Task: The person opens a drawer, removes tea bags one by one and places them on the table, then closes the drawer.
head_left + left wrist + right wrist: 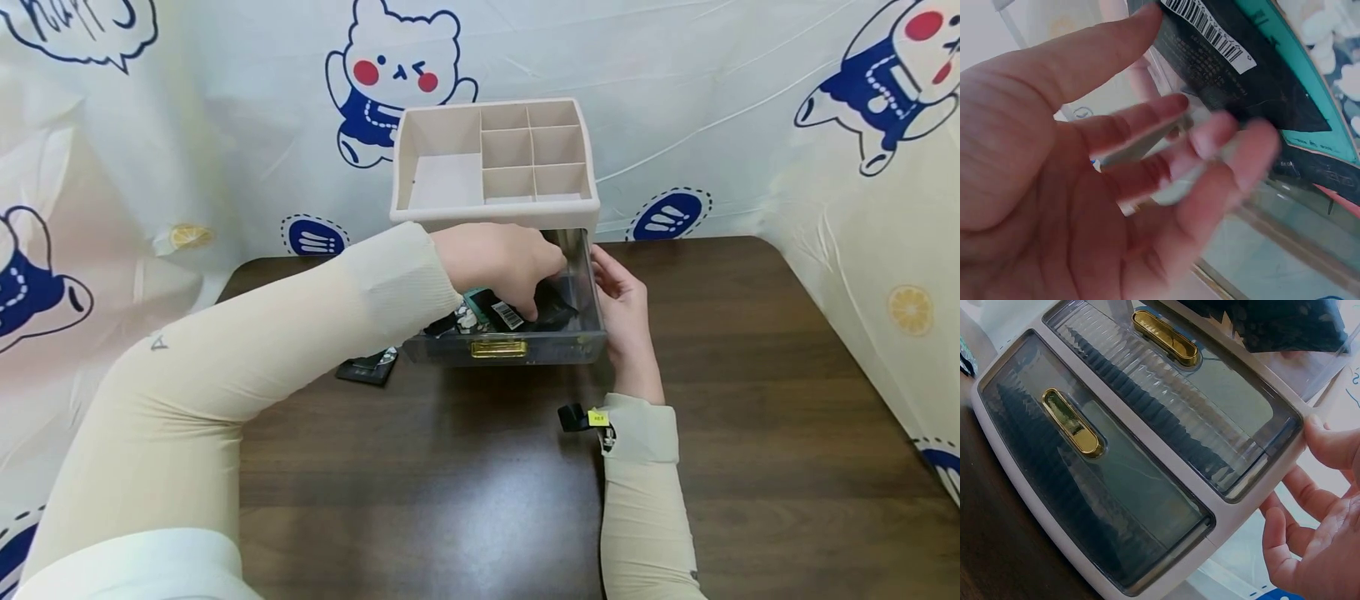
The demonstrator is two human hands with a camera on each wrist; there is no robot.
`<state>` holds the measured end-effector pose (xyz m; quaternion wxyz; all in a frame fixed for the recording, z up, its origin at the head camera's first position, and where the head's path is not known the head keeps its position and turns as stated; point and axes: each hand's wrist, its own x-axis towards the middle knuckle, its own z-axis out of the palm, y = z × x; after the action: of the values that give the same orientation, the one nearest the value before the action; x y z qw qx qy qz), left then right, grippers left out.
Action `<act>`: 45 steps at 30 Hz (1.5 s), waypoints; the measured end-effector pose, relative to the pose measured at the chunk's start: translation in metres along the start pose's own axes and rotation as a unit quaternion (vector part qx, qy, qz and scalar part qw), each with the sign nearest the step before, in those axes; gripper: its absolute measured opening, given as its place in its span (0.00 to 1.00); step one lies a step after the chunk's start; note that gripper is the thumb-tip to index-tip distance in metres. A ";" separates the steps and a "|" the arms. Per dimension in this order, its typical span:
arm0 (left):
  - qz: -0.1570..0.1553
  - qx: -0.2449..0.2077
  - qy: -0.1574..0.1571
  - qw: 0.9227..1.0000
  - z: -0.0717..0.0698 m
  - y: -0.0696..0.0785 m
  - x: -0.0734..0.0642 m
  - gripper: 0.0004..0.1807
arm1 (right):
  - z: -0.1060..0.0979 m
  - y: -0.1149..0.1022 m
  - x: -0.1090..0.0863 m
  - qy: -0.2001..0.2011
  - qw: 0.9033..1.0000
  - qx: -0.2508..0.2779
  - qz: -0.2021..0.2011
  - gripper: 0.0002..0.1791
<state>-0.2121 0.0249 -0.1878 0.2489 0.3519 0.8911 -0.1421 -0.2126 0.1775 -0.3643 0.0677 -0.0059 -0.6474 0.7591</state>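
A white desktop organizer [501, 215] stands at the back of the table with its top clear drawer [555, 348] pulled out. My left hand [502, 258] reaches into that drawer, palm and loosely bent fingers [1138, 178] showing in the left wrist view. Its thumb tip is at the edge of a black packet with a barcode [1222, 56]; the fingers grip nothing visible. Beside it lies a teal-edged packet with a pale pattern [1325, 62]. My right hand [1322, 519] rests against the organizer's right side, thumb at the front corner, fingers along the side.
Two closed lower drawers with gold handles [1072, 422] show in the right wrist view. A black packet [367, 368] lies on the brown table [450, 467], left of the drawer. The organizer's top has several compartments [506, 150]. A patterned curtain [675, 100] hangs behind.
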 end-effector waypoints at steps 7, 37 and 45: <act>-0.017 0.038 -0.024 0.999 -0.001 -0.001 0.002 0.33 | 0.001 0.000 0.001 -0.002 1.000 0.002 -0.002 0.24; 0.127 -0.124 0.070 0.982 -0.008 -0.021 -0.012 0.20 | 0.001 0.000 0.000 0.004 1.000 0.004 0.016 0.24; 0.116 -0.130 0.075 0.982 -0.015 -0.022 -0.023 0.07 | 0.002 0.000 0.000 0.007 1.000 0.019 0.009 0.24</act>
<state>-0.2185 0.0027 -0.1612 0.2401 0.4268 0.8713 0.0312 -0.2127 0.1752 -0.3641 0.0660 -0.0156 -0.6324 0.7716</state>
